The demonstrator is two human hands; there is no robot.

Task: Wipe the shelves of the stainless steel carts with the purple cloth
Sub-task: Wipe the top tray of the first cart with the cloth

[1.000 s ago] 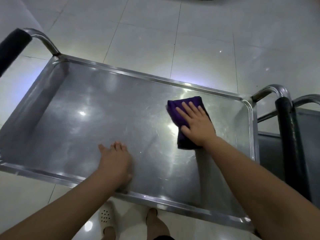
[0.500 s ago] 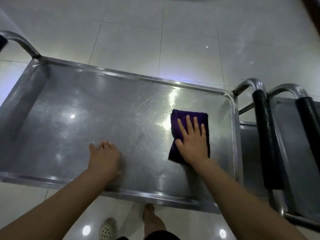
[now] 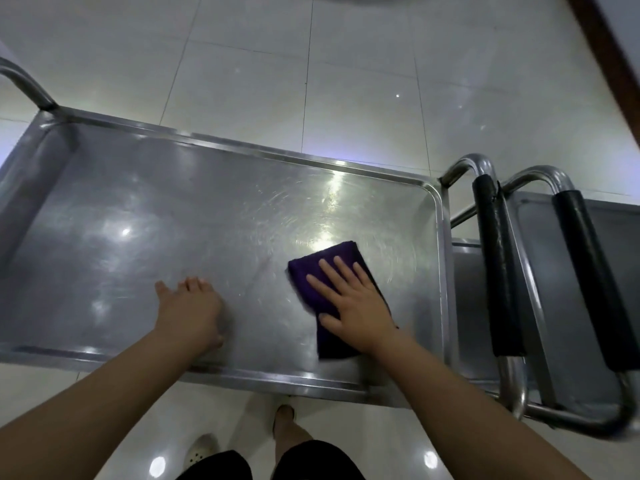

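Note:
A stainless steel cart's top shelf fills the middle of the view, shiny with swirl marks. On its right half lies a folded purple cloth. My right hand presses flat on the cloth, fingers spread and pointing to the far left. My left hand rests flat on the bare shelf near the front rim, holding nothing. A second steel cart stands to the right, partly cut off by the frame.
Two black-padded handles, one per cart, stand side by side at the right. A steel handle tube rises at the far left corner. White glossy floor tiles surround the carts. My feet are under the front rim.
My right hand has slid the cloth toward me and slightly left across the shelf's right half. The view has shifted right, showing more of the second cart. My left hand has stayed put.

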